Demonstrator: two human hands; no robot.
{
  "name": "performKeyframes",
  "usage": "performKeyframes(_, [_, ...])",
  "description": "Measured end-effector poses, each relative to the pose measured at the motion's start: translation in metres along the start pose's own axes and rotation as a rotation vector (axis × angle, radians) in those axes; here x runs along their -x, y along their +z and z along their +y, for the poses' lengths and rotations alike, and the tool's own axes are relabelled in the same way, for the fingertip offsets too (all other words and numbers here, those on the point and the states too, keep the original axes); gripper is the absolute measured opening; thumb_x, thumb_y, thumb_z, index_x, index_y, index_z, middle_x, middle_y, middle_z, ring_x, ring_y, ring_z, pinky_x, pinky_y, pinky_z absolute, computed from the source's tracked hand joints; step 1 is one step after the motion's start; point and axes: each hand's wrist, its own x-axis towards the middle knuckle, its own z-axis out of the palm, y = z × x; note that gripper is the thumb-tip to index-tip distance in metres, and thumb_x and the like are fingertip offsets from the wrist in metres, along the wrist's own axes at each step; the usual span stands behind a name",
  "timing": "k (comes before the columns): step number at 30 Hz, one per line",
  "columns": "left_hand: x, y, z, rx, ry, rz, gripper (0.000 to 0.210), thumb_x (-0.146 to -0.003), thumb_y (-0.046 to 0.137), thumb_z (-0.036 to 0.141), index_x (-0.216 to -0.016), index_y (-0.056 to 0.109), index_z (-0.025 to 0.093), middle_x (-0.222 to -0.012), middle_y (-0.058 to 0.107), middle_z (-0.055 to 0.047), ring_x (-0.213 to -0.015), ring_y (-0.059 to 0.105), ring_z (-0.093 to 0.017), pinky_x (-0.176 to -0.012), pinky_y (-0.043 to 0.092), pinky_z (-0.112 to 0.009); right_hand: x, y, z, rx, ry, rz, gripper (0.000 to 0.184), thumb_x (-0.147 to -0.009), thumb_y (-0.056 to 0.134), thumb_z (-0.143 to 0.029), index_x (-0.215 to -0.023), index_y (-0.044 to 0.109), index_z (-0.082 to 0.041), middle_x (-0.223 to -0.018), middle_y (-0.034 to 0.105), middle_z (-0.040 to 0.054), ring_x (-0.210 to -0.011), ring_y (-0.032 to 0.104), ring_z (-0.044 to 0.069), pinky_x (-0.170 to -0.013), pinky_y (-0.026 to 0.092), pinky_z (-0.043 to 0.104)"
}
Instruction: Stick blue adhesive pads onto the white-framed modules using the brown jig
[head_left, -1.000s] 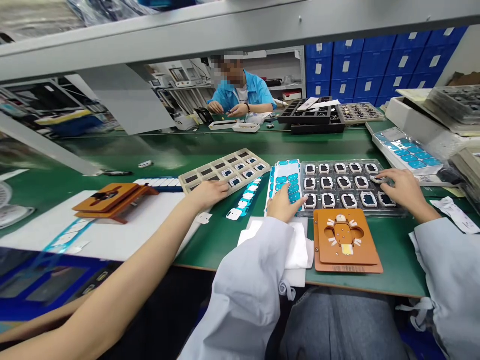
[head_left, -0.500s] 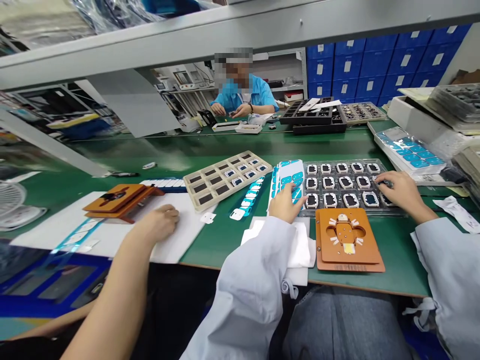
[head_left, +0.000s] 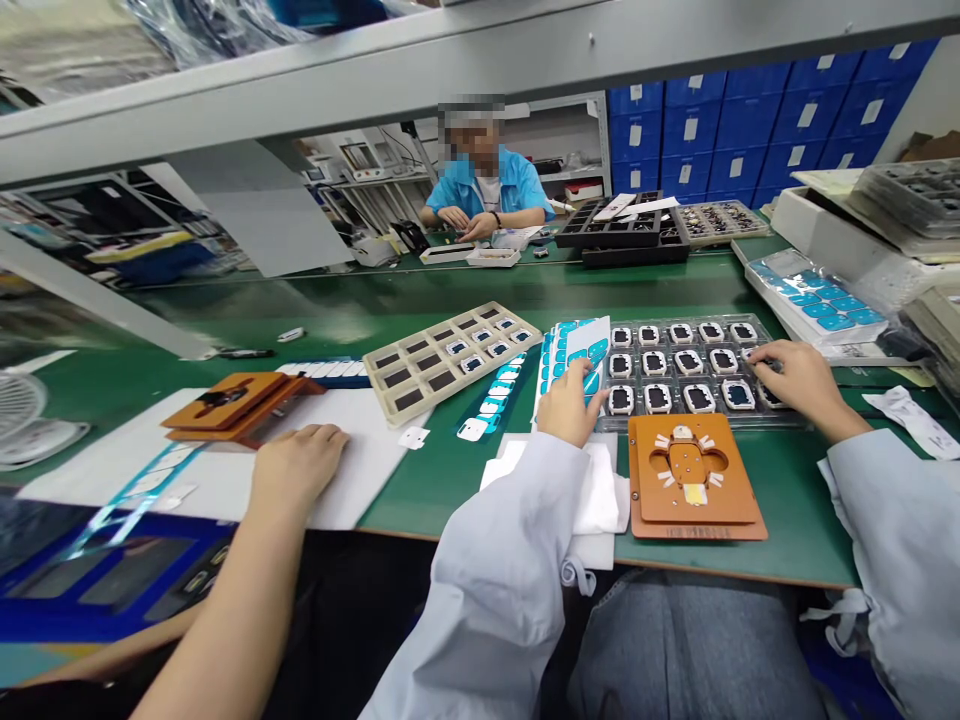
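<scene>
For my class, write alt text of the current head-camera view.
A person's left hand touches sheets of blue cutouts; the right hand is at the right end of a clear tray of white watch-shaped frames, with an orange fixture nearer. At left, a co-worker's hand is over a white mat; another co-worker in blue is opposite.

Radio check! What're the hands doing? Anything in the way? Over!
Left hand on blue-and-white sheets. Right hand at right end of clear tray, grip unclear. Orange fixture close in front of tray; coworker's hand well left.
</scene>
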Motion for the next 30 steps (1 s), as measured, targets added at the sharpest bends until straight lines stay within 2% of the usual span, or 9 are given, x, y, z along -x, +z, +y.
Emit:
performKeyframes(5, [0.001,-0.001,0.003,-0.043,0.034,-0.031,0.029,-0.094,0.06,0.028,-0.123,0.053,0.024,-0.129,0.062,-0.007,-0.118,0.061,-0.028,-0.089,0.052,-0.037,0.0,-0.003,-0.002,0.008,0.044,-0.019,0.03,-0.077,0.048,-0.029,-0.083,0.076,-0.02,-0.094,0.074,0.0074,-0.087,0.065,0.031,-0.077,0.052,0.042])
performKeyframes(10, [0.001,0.0,0.001,0.0,0.031,-0.023,0.034,-0.094,0.061,0.028,-0.126,0.051,0.023,-0.13,0.061,-0.007,-0.12,0.06,-0.03,-0.09,0.052,-0.041,0.0,-0.004,-0.005,0.006,0.066,-0.024,0.031,-0.076,0.048,-0.03,-0.083,0.076,-0.02,-0.095,0.074,0.0079,-0.088,0.065,0.031,-0.076,0.051,0.041])
performKeyframes(16, [-0.002,0.005,-0.007,0.094,0.115,0.014,0.04,-0.088,0.068,0.031,-0.123,0.054,0.02,-0.131,0.06,-0.01,-0.122,0.057,-0.031,-0.098,0.05,-0.044,0.0,-0.004,-0.005,0.001,0.064,-0.02,0.029,-0.076,0.048,-0.029,-0.083,0.076,-0.02,-0.095,0.074,0.008,-0.088,0.065,0.031,-0.074,0.051,0.041])
performKeyframes(21, [-0.005,0.01,-0.013,0.143,0.133,0.009,0.028,-0.086,0.069,0.036,-0.108,0.063,0.019,-0.118,0.067,-0.009,-0.114,0.061,-0.029,-0.097,0.05,-0.042,0.001,-0.003,-0.004,-0.002,0.043,0.002,0.028,-0.076,0.05,-0.027,-0.083,0.076,-0.021,-0.093,0.074,0.0075,-0.086,0.065,0.03,-0.073,0.05,0.04])
performKeyframes(25, [-0.008,0.013,-0.017,0.273,0.094,0.016,0.02,-0.084,0.069,0.033,-0.098,0.065,0.02,-0.108,0.069,-0.006,-0.106,0.064,-0.025,-0.095,0.051,-0.038,0.001,-0.003,-0.005,0.0,0.05,0.005,0.028,-0.076,0.05,-0.027,-0.083,0.076,-0.021,-0.093,0.074,0.0073,-0.088,0.065,0.031,-0.074,0.05,0.04])
performKeyframes(30, [-0.011,0.015,-0.02,0.325,0.058,0.011,0.024,-0.077,0.075,0.028,-0.094,0.059,0.02,-0.105,0.069,-0.005,-0.102,0.065,-0.024,-0.089,0.052,-0.036,0.001,-0.004,-0.006,0.01,0.071,-0.02,0.029,-0.077,0.05,-0.027,-0.085,0.077,-0.02,-0.095,0.074,0.0074,-0.089,0.066,0.031,-0.073,0.05,0.039])
